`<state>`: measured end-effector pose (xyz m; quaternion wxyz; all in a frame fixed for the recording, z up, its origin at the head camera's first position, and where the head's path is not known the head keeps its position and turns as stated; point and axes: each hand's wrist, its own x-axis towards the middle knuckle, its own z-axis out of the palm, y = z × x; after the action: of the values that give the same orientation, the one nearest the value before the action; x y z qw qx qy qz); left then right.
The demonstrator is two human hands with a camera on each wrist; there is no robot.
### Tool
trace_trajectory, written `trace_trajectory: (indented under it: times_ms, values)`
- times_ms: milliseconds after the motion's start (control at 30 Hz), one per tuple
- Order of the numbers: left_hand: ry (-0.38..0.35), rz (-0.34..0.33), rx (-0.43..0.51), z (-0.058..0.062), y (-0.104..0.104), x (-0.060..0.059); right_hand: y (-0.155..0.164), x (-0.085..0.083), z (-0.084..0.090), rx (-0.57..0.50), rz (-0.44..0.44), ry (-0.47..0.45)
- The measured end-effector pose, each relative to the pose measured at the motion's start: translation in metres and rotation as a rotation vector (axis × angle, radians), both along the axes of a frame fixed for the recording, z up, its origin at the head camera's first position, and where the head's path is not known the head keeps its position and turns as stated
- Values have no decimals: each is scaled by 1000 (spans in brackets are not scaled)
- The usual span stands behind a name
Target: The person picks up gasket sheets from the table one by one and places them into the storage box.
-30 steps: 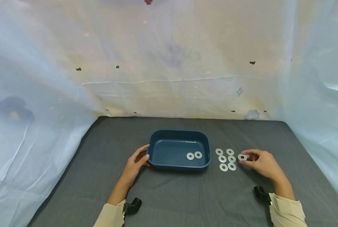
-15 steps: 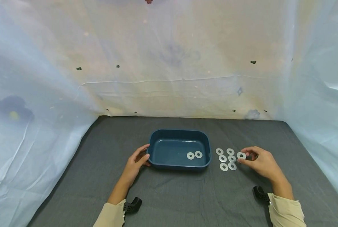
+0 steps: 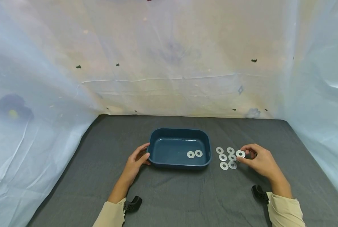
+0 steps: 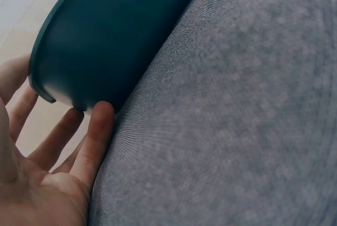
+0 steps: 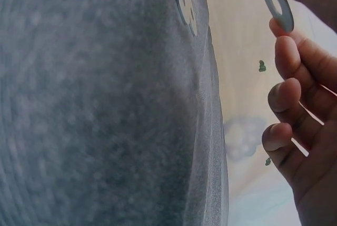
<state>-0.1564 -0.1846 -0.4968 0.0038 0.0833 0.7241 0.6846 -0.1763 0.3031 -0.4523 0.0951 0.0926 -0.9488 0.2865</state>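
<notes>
A dark blue rectangular tub [image 3: 180, 162] stands on the grey cloth, with two flat metal washers [image 3: 190, 154] lying inside it toward the right. My left hand [image 3: 133, 162] rests its extended fingertips against the tub's left end; in the left wrist view, fingers [image 4: 100, 126] touch the outer wall. Between thumb and index finger, my right hand [image 3: 260, 160] pinches another washer [image 3: 240, 154], held above the cloth with its hole showing. The right wrist view shows this washer [image 5: 277, 7] edge-on, the other fingers loosely curled below. Several more washers [image 3: 223, 157] lie in two columns just left of that hand.
Grey cloth [image 3: 186, 198] covers the table. Pale printed sheeting [image 3: 169, 63] hangs along the back and both sides. Each wrist wears a black camera mount [image 3: 132, 204] by a beige sleeve [image 3: 110, 214].
My right hand has moved slightly left and away from me, carrying the pinched washer closer to the washers on the cloth. The left hand and tub have stayed in place.
</notes>
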Motion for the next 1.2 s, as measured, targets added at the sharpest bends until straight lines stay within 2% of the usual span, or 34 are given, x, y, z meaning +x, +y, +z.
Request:
trace_trajectory:
  times_ms: [700,900,1200]
  values:
    - [-10,-16,4,0,4,-2,-3,1,2,10,0,-18]
    - [-21,18,-5,1,4,-3,-6,-1,4,4,10,11]
    - [-22,14,-6,-1,1,-3,-15,1,5,7,26,9]
